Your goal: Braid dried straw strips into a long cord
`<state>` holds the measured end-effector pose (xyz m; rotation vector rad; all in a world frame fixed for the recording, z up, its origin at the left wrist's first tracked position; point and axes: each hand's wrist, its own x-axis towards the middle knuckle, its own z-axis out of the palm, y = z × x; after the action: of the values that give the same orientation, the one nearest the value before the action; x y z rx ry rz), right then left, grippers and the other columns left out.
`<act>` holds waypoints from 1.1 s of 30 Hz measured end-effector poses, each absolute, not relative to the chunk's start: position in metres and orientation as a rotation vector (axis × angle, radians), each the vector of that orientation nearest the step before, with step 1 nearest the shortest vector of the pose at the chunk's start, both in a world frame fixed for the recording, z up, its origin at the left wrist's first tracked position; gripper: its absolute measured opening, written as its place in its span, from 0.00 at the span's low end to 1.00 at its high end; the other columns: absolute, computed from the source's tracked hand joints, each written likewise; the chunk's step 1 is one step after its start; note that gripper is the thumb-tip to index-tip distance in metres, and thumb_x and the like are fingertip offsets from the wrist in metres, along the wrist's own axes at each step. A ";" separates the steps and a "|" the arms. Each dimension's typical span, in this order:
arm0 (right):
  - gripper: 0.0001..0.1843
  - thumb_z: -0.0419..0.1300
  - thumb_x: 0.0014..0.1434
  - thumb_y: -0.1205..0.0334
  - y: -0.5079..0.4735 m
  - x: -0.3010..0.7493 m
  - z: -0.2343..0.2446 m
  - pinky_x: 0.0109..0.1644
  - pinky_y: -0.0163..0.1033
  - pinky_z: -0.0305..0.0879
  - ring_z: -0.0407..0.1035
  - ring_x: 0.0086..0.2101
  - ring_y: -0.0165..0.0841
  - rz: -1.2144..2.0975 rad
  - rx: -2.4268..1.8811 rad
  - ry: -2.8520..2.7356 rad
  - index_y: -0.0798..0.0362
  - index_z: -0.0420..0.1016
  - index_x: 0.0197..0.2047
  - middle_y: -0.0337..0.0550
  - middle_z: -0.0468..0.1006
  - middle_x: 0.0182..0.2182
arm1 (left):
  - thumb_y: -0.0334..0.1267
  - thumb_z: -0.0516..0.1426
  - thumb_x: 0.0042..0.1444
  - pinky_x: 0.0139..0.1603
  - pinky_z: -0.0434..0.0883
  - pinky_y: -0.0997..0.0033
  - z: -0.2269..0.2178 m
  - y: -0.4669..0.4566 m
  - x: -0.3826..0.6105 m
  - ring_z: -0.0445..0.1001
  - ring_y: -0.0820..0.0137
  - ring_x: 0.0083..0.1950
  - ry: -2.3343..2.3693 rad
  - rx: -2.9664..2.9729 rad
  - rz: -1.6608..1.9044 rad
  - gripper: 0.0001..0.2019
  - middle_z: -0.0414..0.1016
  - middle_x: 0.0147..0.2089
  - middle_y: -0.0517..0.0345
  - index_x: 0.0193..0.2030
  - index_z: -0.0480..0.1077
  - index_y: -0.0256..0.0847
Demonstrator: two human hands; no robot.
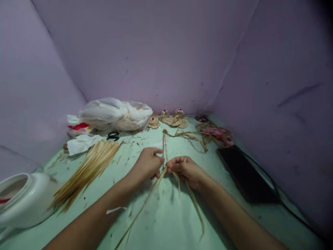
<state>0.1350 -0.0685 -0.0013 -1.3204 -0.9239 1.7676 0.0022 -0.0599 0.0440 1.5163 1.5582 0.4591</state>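
Note:
A thin braid (165, 146) of dried straw-like fibre runs down the middle of the green surface. At its lower end my right hand (186, 169) pinches the strands, thumb and fingers closed. Loose fibre strands (194, 201) hang below that hand, and a longer strand (145, 203) trails toward the lower left. My left hand (149, 162) is just left of the braid, fingers curled in near the strand; what lies between its fingertips is too small to make out. From the braid's top, a braided cord (189, 135) stretches to the right.
A bundle of dried leaf strips (88, 170), scissors (113, 135) and a white pot (28, 198) stand to the left. Behind are a plastic bag (117, 114) and small woven slippers (170, 119). A black tablet-like slab (247, 175) with a cable (273, 184) lies right, below pink material (218, 133).

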 end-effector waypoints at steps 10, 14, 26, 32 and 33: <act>0.04 0.60 0.35 0.68 -0.064 0.138 -0.009 0.19 0.29 0.44 0.55 0.15 0.21 1.633 -1.281 -1.160 0.60 0.71 0.18 0.38 0.69 0.14 | 0.33 0.53 0.41 0.10 0.53 0.81 0.013 -0.050 0.005 0.59 0.79 0.12 1.177 1.222 0.368 0.06 0.63 0.15 0.60 0.20 0.65 0.32; 0.03 0.57 0.37 0.71 -0.063 0.137 -0.020 0.21 0.29 0.51 0.57 0.17 0.22 1.397 -1.363 -1.351 0.60 0.71 0.20 0.38 0.70 0.15 | 0.31 0.48 0.41 0.11 0.53 0.78 0.010 -0.054 0.011 0.57 0.76 0.11 1.405 1.340 0.340 0.06 0.60 0.12 0.62 0.18 0.61 0.36; 0.08 0.55 0.43 0.66 -0.087 0.134 0.002 0.25 0.33 0.51 0.66 0.24 0.32 0.637 -1.820 -1.712 0.55 0.75 0.22 0.46 0.76 0.21 | 0.29 0.48 0.35 0.19 0.46 0.76 -0.014 -0.055 0.013 0.50 0.79 0.18 1.518 1.717 0.572 0.08 0.48 0.12 0.66 0.11 0.54 0.38; 0.11 0.52 0.48 0.64 -0.108 0.123 0.007 0.26 0.34 0.50 0.67 0.25 0.33 0.552 -1.837 -1.776 0.55 0.76 0.25 0.49 0.77 0.24 | 0.30 0.46 0.35 0.16 0.47 0.78 -0.010 -0.060 0.016 0.50 0.79 0.13 1.396 1.334 0.605 0.07 0.52 0.09 0.65 0.11 0.55 0.39; 0.11 0.51 0.48 0.65 -0.112 0.120 0.006 0.26 0.35 0.50 0.68 0.25 0.33 0.482 -1.831 -1.825 0.55 0.76 0.26 0.49 0.77 0.25 | 0.31 0.46 0.36 0.15 0.46 0.77 -0.009 -0.061 0.015 0.49 0.79 0.12 1.394 1.276 0.587 0.07 0.52 0.08 0.65 0.11 0.55 0.39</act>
<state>0.1199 -0.1115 0.0059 -1.8310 -1.8254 0.4824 0.0154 -0.0607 -0.0086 1.2758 1.3943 0.5871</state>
